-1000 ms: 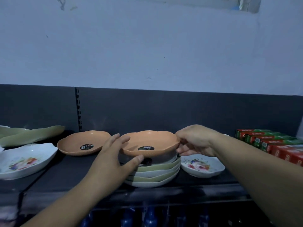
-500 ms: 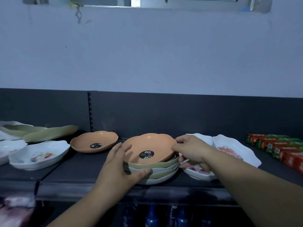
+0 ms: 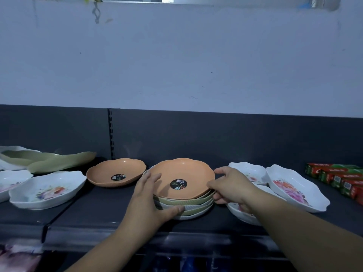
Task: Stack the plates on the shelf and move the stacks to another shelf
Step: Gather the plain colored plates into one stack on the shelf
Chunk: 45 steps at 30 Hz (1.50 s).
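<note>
Squaring the orange plate (image 3: 182,176) on the stack (image 3: 196,206): my right hand (image 3: 230,185) pinches its rim, left hand (image 3: 145,195) braces flat-fingered, keeping level.

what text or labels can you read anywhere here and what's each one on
"SIMPLE DESIGN": round black sticker in the orange scalloped plastic plate topping the stack.
Black sticker in the second orange scalloped plate: too blurred to read.
White print on the red and green cardboard boxes: too blurred to read.
</note>
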Motion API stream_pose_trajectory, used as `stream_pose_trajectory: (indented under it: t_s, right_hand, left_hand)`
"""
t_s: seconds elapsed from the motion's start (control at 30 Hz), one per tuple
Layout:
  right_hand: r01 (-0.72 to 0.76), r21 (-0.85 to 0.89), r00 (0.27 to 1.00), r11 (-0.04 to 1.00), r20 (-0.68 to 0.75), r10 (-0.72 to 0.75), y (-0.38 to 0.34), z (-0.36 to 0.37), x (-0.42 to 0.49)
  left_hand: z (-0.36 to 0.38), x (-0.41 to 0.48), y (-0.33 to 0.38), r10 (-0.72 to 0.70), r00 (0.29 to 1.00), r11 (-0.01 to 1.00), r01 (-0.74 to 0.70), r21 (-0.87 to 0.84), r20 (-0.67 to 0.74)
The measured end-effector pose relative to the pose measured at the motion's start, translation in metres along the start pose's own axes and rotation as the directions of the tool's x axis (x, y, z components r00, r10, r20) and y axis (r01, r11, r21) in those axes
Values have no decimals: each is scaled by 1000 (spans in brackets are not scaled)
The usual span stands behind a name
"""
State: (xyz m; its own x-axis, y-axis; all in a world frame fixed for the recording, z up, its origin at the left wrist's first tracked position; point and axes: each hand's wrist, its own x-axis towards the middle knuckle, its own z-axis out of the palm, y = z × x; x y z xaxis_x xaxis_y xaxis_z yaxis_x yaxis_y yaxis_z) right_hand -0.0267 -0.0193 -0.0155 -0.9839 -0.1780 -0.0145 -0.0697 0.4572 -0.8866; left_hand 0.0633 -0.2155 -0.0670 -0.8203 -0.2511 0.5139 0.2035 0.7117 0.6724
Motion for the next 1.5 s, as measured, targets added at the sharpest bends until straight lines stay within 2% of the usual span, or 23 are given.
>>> stream_pose_trajectory:
  t_s: [0.07, 0.17, 0.3, 0.47, 0.6, 0.7, 0.83, 0.97, 1.1, 1.37, 1.5]
  right_hand:
    - [1, -89, 999, 996, -36, -4, -5, 0, 6]
    - [22, -375, 989, 927, -125, -73, -19, -2, 14]
    - [65, -475, 974, 878, -162, -160, -49, 14, 21]
    - [175, -443, 970, 879, -75, -231, -88, 67, 30]
    - [221, -401, 972, 889, 17, -234, -114, 122, 38]
    - [227, -367, 974, 902, 71, -216, -132, 159, 44]
    - [142, -240, 988, 960, 89, -124, -146, 208, 53]
    - [14, -295, 999, 955, 51, 1, -139, 241, 61]
    - [-80, -360, 996, 929, -3, 84, -128, 250, 69]
    - [-134, -418, 990, 899, -21, 137, -115, 259, 75]
    - [-188, -383, 982, 904, -62, 178, -111, 264, 80]
  left_hand:
    - [-3, 6, -4, 16, 1000, 1000, -16, -10, 23]
    - [-16, 14, -12, 39, 999, 999, -39, 0, 32]
    - [-49, 33, -32, 36, 999, 998, -33, 58, -41]
    - [-103, 72, -81, -29, 995, 968, 51, 245, -93]
    - [-136, 93, -112, -107, 994, 941, 99, 325, 8]
    - [-149, 107, -128, -169, 975, 908, 97, 408, 144]
    - [-159, 124, -136, -216, 929, 880, 52, 472, 301]
    - [-165, 129, -139, -185, 914, 879, -10, 477, 360]
    - [-169, 124, -148, -188, 893, 899, -11, 438, 409]
    - [-173, 123, -151, -190, 865, 898, -38, 439, 464]
    - [-170, 123, -152, -187, 848, 896, -60, 440, 496]
